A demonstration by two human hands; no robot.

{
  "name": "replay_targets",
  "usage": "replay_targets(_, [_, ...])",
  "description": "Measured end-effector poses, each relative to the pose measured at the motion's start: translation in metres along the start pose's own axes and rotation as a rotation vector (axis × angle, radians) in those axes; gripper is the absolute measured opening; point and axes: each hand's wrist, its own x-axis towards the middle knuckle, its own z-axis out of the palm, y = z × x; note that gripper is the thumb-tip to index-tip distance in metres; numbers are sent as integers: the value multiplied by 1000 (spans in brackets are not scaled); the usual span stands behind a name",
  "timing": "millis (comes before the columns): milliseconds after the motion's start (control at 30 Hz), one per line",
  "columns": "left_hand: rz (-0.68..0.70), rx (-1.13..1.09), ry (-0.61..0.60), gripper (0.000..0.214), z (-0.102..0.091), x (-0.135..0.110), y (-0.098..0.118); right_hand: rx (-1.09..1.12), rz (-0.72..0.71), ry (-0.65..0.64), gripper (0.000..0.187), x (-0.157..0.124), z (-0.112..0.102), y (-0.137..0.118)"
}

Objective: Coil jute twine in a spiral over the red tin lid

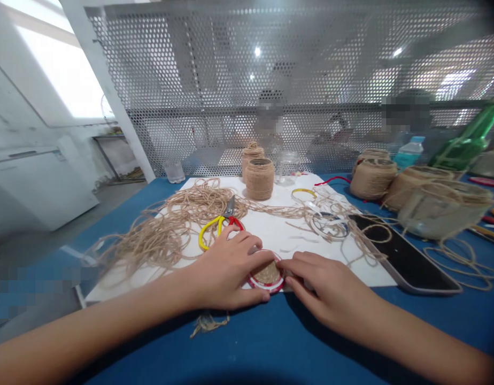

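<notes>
A small round disc (267, 275) with a red and white rim and a coil of jute twine inside lies at the near edge of a white sheet (279, 235). My left hand (226, 270) curls round the disc's left side, fingers closed on its rim. From the right, my right hand (323, 289) presses its fingertips against the disc's edge. Just behind my left hand lie scissors (218, 224) with yellow and red handles.
A loose tangle of jute twine (167, 230) covers the sheet's left part. Twine-wrapped jars (259, 179) stand at the back, more wrapped containers (443, 206) at the right. A dark tray (407, 259) lies right of the sheet. A green bottle (467, 141) stands far right.
</notes>
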Motion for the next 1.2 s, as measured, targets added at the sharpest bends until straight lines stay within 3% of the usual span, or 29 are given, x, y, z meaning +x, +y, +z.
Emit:
replay_targets(500, [-23, -94, -12, 64, 1, 1, -5, -178, -22, 61, 19, -1, -3, 4])
replay_targets(800, [142, -70, 16, 39, -2, 1, -1, -319, -118, 77, 26, -3, -1, 4])
replay_targets(1000, [216, -92, -38, 40, -2, 3, -1, -509, -209, 89, 22, -3, -1, 6])
replay_targets(1200, [212, -99, -29, 42, 1, 0, -2, -478, -209, 93, 23, -4, -3, 4])
